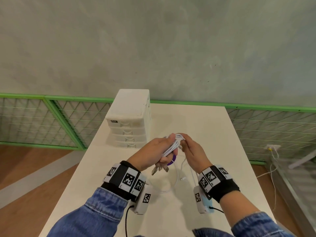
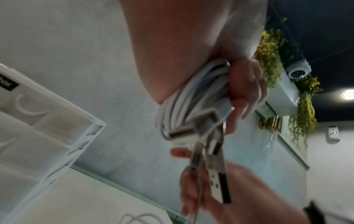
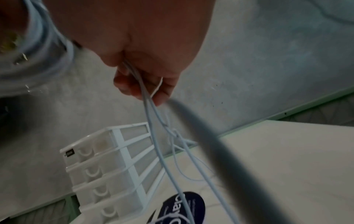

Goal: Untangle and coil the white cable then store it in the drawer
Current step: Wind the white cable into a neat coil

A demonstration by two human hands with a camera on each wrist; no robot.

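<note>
Above the middle of the white table (image 1: pixel 222 142), my left hand (image 1: pixel 166 149) grips a coiled bundle of the white cable (image 1: pixel 171 147). Several USB plugs (image 1: pixel 159 169) and a purple band (image 1: pixel 172 160) hang below that fist. My right hand (image 1: pixel 184 144) meets the bundle from the right and pinches thin strands of the cable (image 3: pixel 153 121) that trail down to loose loops on the table (image 1: pixel 177 178). In the left wrist view the coil (image 2: pixel 184 103) sits wrapped against the palm with the plugs (image 2: pixel 216 174) dangling. The white drawer unit (image 1: pixel 128 120) stands at the far left, all drawers closed.
A grey wall rises behind the table, with green-framed mesh panels (image 1: pixel 42 120) on both sides. Other cables run along the floor at the right (image 1: pixel 273 168). A dark round label (image 3: pixel 182 207) lies on the table in the right wrist view.
</note>
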